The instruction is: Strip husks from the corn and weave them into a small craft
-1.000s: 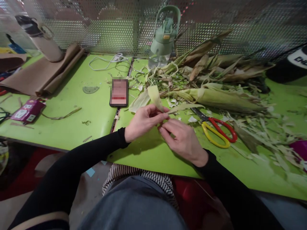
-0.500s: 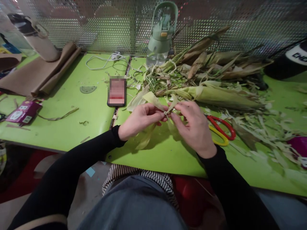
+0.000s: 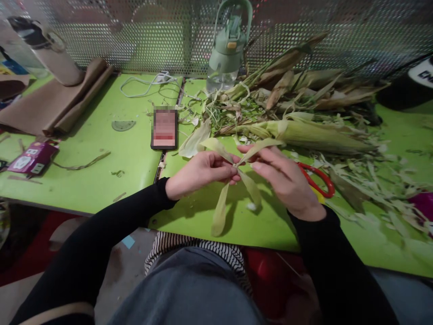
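Observation:
Pale green corn husk strips (image 3: 252, 187) meet at a small knot, with several ends spreading out like petals. My left hand (image 3: 206, 171) is closed, pinching the strips beside the knot between thumb and fingertips. To the right of the knot, my right hand (image 3: 286, 180) has its fingers apart; one strip lies along its fingers, and no grip on it shows. Two husk ends hang below the hands over the green table (image 3: 189, 221). A loose wide husk piece (image 3: 194, 141) lies just beyond my left hand. Scissors with red and yellow handles (image 3: 321, 180) lie partly behind my right hand.
A leafy corn ear (image 3: 324, 135) and dry husks (image 3: 287, 85) lie beyond my hands, with shreds to the right. A green water bottle (image 3: 225, 58) stands at the back. A phone (image 3: 164, 128), protractor (image 3: 123, 125) and brown paper (image 3: 57, 104) lie left.
My right hand has moved right, away from the knot, and its fingers have opened. The strips now spread wider, and the lower ends hang further down. My left hand has stayed nearly in place.

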{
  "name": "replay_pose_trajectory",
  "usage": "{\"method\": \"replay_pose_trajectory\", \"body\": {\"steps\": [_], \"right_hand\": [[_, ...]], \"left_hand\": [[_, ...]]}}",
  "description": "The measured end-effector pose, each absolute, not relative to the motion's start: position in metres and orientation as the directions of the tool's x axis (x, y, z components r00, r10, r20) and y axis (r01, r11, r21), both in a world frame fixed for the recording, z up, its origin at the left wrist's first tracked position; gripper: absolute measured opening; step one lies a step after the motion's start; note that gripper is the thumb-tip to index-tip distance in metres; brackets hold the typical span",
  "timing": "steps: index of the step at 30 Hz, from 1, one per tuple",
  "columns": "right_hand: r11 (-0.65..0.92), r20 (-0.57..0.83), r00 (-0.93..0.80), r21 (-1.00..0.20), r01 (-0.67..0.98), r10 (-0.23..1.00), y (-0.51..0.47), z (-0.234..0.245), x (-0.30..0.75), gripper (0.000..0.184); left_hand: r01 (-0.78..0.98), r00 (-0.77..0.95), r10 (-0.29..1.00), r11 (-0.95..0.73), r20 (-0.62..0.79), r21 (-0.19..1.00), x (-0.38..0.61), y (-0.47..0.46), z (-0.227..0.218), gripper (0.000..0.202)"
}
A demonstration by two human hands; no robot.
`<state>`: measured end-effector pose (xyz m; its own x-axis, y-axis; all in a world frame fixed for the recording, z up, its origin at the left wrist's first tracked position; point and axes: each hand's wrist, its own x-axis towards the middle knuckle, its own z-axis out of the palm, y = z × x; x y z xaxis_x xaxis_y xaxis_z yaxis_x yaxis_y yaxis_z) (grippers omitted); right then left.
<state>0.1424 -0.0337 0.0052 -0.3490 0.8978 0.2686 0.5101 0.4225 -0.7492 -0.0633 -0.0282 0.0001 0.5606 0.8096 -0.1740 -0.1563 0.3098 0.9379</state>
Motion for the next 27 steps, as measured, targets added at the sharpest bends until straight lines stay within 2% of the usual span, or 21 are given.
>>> {"method": "replay_pose_trajectory", "body": {"steps": [3,8,10,12,14,16,17,19,21,23,27], "right_hand": [[0.309,0.238,-0.217,-0.862,0.402,0.947,-0.039,0.007,0.139,0.02],[0.236,0.226,-0.066,-0.933,0.271,0.972,-0.042,-0.006,0.132,0.018],[0.223,0.211,-0.072,-0.939,0.26,0.975,-0.04,-0.008,0.133,0.02],[0.233,0.221,-0.074,-0.916,0.327,0.972,-0.04,-0.004,0.135,0.023],[0.321,0.349,-0.026,-0.825,0.465,0.937,-0.043,0.002,0.135,0.028],[0.47,0.552,-0.066,-0.635,0.613,0.831,-0.049,0.006,0.134,0.035],[0.546,0.616,-0.159,-0.513,0.662,0.772,-0.053,0.006,0.132,0.039],[0.646,0.618,-0.374,-0.298,0.703,0.692,-0.06,0.001,0.127,0.039],[0.635,0.594,-0.437,-0.167,0.754,0.675,-0.065,-0.006,0.122,0.033],[0.62,0.595,-0.457,-0.09,0.779,0.661,-0.066,-0.011,0.117,0.03],[0.696,0.589,-0.569,0.016,0.718,0.574,-0.066,-0.013,0.113,0.029]], "left_hand": [[-0.136,0.555,0.82,0.259,-0.143,0.956,-0.06,-0.033,0.003,0.021],[-0.122,0.588,0.795,0.27,-0.15,0.955,-0.056,-0.037,-0.002,0.024],[-0.127,0.595,0.779,0.335,-0.199,0.933,-0.056,-0.037,-0.005,0.019],[-0.163,0.581,0.78,0.391,-0.232,0.906,-0.055,-0.036,-0.007,0.015],[-0.235,0.536,0.811,0.412,-0.236,0.881,-0.055,-0.035,-0.008,0.014],[-0.306,0.482,0.848,0.399,-0.221,0.865,-0.055,-0.033,-0.009,0.016],[-0.329,0.459,0.863,0.384,-0.21,0.862,-0.055,-0.033,-0.009,0.018],[-0.357,0.419,0.888,0.354,-0.19,0.864,-0.055,-0.032,-0.009,0.023],[-0.386,0.374,0.909,0.33,-0.181,0.862,-0.055,-0.033,-0.008,0.027],[-0.409,0.348,0.919,0.327,-0.186,0.852,-0.054,-0.034,-0.008,0.028],[-0.419,0.354,0.914,0.343,-0.197,0.84,-0.05,-0.038,-0.011,0.027]]}}
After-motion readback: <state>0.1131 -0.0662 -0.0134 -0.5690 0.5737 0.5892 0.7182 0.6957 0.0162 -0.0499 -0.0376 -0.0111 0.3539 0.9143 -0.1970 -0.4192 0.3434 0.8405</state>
